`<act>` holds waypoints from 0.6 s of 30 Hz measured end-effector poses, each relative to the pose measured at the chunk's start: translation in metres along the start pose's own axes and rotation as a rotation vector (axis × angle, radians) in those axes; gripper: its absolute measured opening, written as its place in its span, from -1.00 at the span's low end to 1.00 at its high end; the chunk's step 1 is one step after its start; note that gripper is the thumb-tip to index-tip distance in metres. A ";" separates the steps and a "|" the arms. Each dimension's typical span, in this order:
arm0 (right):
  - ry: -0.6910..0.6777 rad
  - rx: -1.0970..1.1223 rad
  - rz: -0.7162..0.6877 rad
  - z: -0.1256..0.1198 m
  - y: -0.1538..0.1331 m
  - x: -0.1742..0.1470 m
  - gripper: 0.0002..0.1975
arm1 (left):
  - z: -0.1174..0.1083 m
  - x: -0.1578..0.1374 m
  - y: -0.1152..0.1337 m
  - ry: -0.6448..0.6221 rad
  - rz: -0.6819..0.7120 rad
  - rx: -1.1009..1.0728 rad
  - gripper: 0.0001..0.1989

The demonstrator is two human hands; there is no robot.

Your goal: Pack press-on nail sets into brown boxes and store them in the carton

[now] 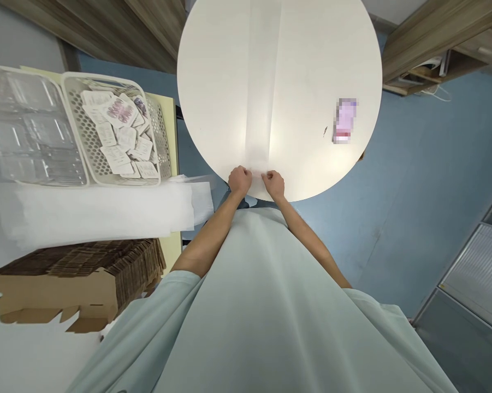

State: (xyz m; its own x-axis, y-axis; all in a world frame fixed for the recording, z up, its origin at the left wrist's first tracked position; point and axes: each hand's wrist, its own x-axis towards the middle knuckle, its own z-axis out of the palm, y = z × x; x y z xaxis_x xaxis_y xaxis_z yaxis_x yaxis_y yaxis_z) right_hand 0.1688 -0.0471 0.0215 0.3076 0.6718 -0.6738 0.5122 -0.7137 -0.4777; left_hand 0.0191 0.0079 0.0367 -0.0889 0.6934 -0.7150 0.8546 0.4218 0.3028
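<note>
A long translucent white strip of thin sheet (262,82) lies flat on the round white table (213,71), running from its far edge to its near edge. My left hand (240,180) is closed at the near left corner of the strip, fingers curled in a pinch. At the near right corner my right hand (274,184) pinches the strip between thumb and fingers. Both hands rest close to the table's front edge, a short gap apart.
On the right of the table lies a blurred pink-purple item (345,121) beside a small dark mark. To the left stand a white basket of printed cards (78,131), clear plastic containers (28,125), a stack of white sheets (106,213) and folded brown cardboard boxes (61,295).
</note>
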 end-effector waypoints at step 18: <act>-0.004 0.030 0.078 -0.001 -0.007 0.001 -0.78 | -0.010 -0.001 -0.004 0.099 0.266 0.047 -0.56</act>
State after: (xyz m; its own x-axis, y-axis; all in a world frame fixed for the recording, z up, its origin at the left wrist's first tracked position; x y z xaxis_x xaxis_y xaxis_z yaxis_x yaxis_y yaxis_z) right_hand 0.1667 -0.0409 0.0246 0.3428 0.6130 -0.7118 0.4628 -0.7696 -0.4399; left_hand 0.0105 0.0117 0.0423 0.0937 0.8308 -0.5486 0.8774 0.1915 0.4399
